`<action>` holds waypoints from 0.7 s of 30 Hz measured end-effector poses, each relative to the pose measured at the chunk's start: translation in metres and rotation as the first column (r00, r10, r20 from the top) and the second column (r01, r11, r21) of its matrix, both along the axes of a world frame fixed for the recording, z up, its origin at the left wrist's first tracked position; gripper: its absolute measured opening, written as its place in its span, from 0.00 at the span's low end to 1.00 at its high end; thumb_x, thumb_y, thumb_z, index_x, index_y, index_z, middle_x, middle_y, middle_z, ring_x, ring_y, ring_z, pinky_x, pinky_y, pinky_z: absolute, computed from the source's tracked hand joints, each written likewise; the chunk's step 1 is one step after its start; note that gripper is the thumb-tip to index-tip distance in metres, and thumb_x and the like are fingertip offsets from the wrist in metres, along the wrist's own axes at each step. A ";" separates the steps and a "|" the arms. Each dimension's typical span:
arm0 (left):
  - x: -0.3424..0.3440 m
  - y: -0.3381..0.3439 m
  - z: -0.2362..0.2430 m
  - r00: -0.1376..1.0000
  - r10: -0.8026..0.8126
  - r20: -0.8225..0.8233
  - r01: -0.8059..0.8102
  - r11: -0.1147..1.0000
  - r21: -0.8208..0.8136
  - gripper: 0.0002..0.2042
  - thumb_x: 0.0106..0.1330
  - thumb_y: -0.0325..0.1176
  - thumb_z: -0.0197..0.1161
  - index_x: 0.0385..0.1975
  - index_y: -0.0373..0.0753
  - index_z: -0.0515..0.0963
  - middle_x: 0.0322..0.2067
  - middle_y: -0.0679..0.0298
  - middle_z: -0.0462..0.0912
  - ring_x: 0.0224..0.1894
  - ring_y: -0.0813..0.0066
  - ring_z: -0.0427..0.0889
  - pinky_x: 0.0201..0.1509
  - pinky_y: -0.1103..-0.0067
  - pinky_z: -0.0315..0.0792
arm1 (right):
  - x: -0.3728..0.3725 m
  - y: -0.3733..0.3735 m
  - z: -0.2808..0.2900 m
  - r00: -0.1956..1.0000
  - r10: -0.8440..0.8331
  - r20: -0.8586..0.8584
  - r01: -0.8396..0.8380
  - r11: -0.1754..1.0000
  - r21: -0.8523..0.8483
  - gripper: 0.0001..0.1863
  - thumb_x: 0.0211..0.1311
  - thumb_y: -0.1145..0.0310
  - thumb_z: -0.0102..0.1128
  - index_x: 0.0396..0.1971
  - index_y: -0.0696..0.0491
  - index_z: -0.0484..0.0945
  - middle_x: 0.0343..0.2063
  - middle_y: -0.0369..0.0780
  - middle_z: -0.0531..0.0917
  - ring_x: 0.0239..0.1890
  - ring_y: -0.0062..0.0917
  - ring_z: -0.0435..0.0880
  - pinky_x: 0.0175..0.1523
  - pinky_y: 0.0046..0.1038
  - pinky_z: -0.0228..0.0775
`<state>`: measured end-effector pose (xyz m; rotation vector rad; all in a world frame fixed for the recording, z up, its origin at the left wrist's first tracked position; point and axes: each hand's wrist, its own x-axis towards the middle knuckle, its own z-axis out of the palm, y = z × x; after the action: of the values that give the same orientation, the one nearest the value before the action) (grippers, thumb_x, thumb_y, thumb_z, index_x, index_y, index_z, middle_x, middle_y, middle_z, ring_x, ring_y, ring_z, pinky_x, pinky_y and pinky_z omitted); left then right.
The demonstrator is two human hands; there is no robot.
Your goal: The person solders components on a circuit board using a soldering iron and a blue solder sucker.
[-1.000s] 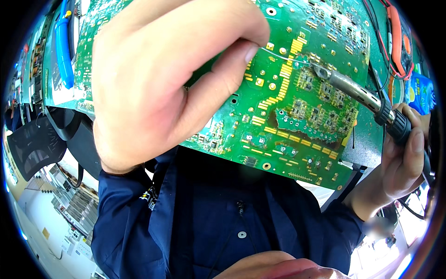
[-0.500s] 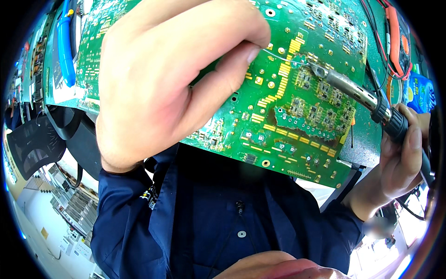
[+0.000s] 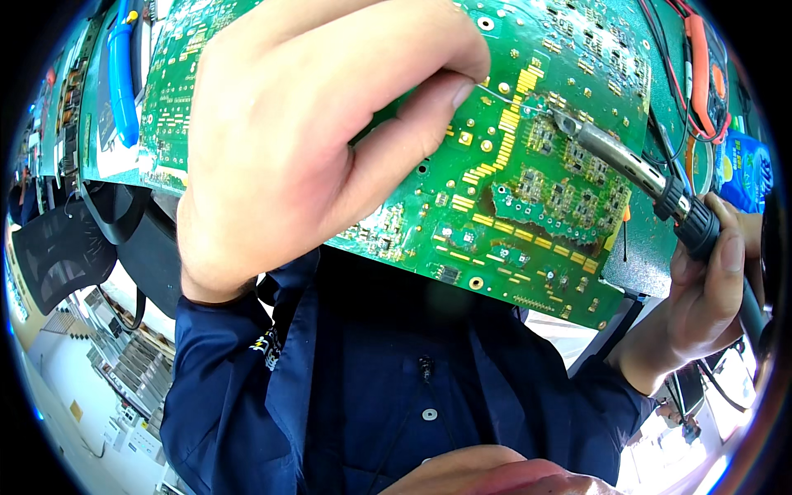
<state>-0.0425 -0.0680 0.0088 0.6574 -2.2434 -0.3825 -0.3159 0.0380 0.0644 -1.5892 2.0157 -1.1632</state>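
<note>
A large green circuit board (image 3: 450, 216) with gold pads and many small parts lies before me. My left hand (image 3: 305, 136) is over its middle, thumb and forefinger pinched on a thin strand of solder wire (image 3: 498, 96). The strand reaches right, toward the parts near the iron. My right hand (image 3: 711, 268) grips the dark handle of a soldering iron (image 3: 619, 151) at the right. The iron's metal tip points left, at the upper edge of a patch of small chips; whether it touches the board I cannot tell. My left hand covers part of the board.
Blue-handled pliers (image 3: 121, 87) lie at the far left. A red-and-black meter (image 3: 705, 74) with cables stands at the back right, beside a blue packet (image 3: 745, 169). A black mesh chair (image 3: 66, 256) is at the left.
My left hand and the wire have shifted slightly right, and less wire shows beyond my fingers. The board appears shifted slightly right in view. My right hand still grips the iron, whose tip has barely moved.
</note>
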 end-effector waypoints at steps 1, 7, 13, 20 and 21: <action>0.000 0.000 -0.001 1.000 0.001 -0.002 -0.001 1.000 0.001 0.06 0.55 0.18 0.64 0.32 0.32 0.80 0.30 0.58 0.80 0.32 0.67 0.79 0.36 0.79 0.71 | 0.001 0.000 0.000 1.000 0.001 -0.007 -0.001 1.000 -0.004 0.20 0.66 0.64 0.51 0.38 0.71 0.79 0.18 0.37 0.74 0.13 0.12 0.66 0.23 0.14 0.56; 0.001 0.002 -0.001 1.000 0.002 -0.003 -0.002 1.000 0.007 0.05 0.55 0.19 0.64 0.32 0.32 0.80 0.30 0.58 0.79 0.31 0.67 0.79 0.36 0.78 0.71 | -0.002 -0.007 0.004 0.996 0.071 -0.061 -0.069 0.997 0.026 0.22 0.64 0.58 0.55 0.36 0.67 0.80 0.22 0.39 0.78 0.13 0.13 0.66 0.22 0.15 0.54; 0.000 0.003 -0.001 1.000 0.004 -0.009 -0.004 1.000 0.008 0.05 0.55 0.19 0.64 0.32 0.33 0.80 0.30 0.58 0.79 0.31 0.67 0.78 0.36 0.78 0.70 | -0.007 -0.013 -0.002 0.988 0.148 0.031 -0.147 0.989 -0.031 0.21 0.64 0.60 0.54 0.35 0.68 0.80 0.18 0.38 0.75 0.13 0.13 0.66 0.23 0.16 0.55; 0.000 0.003 -0.001 1.000 0.004 -0.009 -0.004 1.000 0.011 0.05 0.55 0.19 0.64 0.31 0.33 0.80 0.29 0.58 0.79 0.31 0.66 0.78 0.35 0.77 0.70 | -0.005 -0.013 -0.001 0.996 0.087 0.009 -0.087 0.996 -0.011 0.22 0.63 0.58 0.55 0.33 0.67 0.80 0.17 0.37 0.73 0.13 0.13 0.65 0.25 0.16 0.57; 0.000 0.002 -0.001 1.000 0.005 -0.008 -0.005 1.000 0.013 0.05 0.55 0.19 0.64 0.31 0.33 0.80 0.29 0.58 0.79 0.31 0.66 0.78 0.35 0.77 0.70 | -0.007 -0.014 -0.001 0.996 0.090 0.026 -0.090 0.996 0.003 0.22 0.63 0.58 0.55 0.33 0.67 0.80 0.17 0.37 0.72 0.13 0.13 0.65 0.25 0.16 0.57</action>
<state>-0.0423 -0.0656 0.0079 0.6663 -2.2329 -0.3967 -0.3224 0.0240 0.0638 -1.6366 1.9082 -1.1396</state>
